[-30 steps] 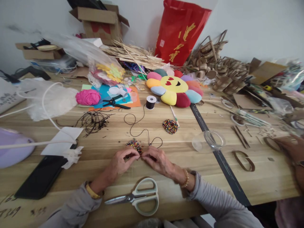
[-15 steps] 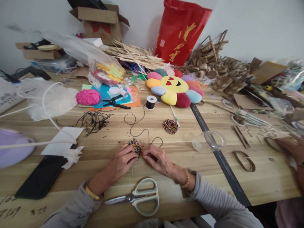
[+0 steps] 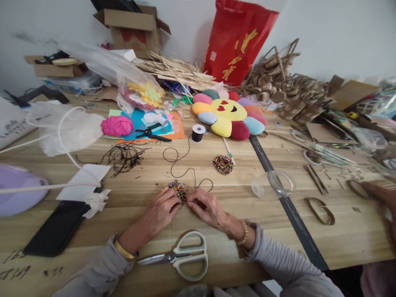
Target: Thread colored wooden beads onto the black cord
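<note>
A small pile of multicoloured beads [image 3: 178, 190] lies between my hands. My left hand [image 3: 161, 208] curls against its near edge, thumb and fingers pressed together; whatever is pinched there is too small to make out. Just right of the pile, my right hand [image 3: 208, 208] is closed in a pinch where a thin black cord [image 3: 188, 168] runs in behind the fingers. The cord winds back across the table towards a white spool of black cord [image 3: 198, 133]. Scissors with pale handles [image 3: 189, 255] lie in front of me. Beyond my right hand rests a coiled bead strand [image 3: 222, 164].
Left are a black phone [image 3: 55, 229], tangled cord offcuts [image 3: 123, 156] and pink yarn [image 3: 116, 126]. A flower cushion [image 3: 229, 111] sits at the back. Clear tape rolls [image 3: 281, 183] and a brown strip loop [image 3: 320, 211] lie right, near another person's hand [image 3: 383, 192].
The whole view has shifted slightly to the right. Both hands stay pinched beside the bead pile with barely any movement.
</note>
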Motion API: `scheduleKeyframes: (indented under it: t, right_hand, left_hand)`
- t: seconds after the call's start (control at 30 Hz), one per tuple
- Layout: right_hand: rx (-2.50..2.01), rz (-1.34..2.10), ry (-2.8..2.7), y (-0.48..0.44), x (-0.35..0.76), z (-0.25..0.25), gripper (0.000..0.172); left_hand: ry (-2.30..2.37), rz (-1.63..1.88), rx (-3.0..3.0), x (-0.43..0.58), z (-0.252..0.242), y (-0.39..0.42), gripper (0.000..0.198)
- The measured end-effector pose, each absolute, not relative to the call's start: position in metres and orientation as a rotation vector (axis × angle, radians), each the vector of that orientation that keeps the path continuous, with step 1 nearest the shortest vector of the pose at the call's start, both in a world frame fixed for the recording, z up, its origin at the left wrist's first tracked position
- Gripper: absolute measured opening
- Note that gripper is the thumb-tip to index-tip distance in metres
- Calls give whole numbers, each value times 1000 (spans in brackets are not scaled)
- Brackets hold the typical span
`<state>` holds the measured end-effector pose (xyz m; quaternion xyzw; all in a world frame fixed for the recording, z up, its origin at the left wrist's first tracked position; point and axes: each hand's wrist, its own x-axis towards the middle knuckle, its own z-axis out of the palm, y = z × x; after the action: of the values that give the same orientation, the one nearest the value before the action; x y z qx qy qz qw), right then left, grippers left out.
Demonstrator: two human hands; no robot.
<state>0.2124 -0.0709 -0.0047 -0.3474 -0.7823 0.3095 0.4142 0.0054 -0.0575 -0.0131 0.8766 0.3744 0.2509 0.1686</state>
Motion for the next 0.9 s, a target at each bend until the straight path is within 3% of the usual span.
scheduleKeyframes:
  t: [0.4,0.9]
  right_hand:
    - [-1032,1036,-1802,-70,216,-3,19]
    - [-887,862,-1969,-72,216,-2,16]
  left_hand:
    - [1031,949,1966,4,1,-50,9]
    - [1036,840,1719,4,-6,-50,9]
